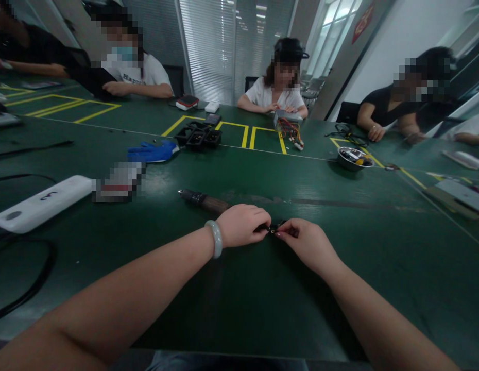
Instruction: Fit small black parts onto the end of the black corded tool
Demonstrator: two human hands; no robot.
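My left hand [245, 225], with a pale bracelet [214, 239] at the wrist, is closed around a small black part [269, 228]. A tiny brass-coloured spot shows on the part between my two hands. My right hand [307, 245] pinches at the part's right side, thumb and forefinger together; its exact kind is too small and covered to tell. Just behind my left hand lies an electric screwdriver [204, 201], its metal tip pointing left and its rear end hidden by the hand.
To the left are a white power bank-like case [46, 203] marked 3, a blurred-out flat item [119, 181], black cables and a blue glove [152, 151]. Black plastic frames [199, 135] and a metal bowl [354, 158] of small parts stand farther back. Several people sit around the green table [239, 304].
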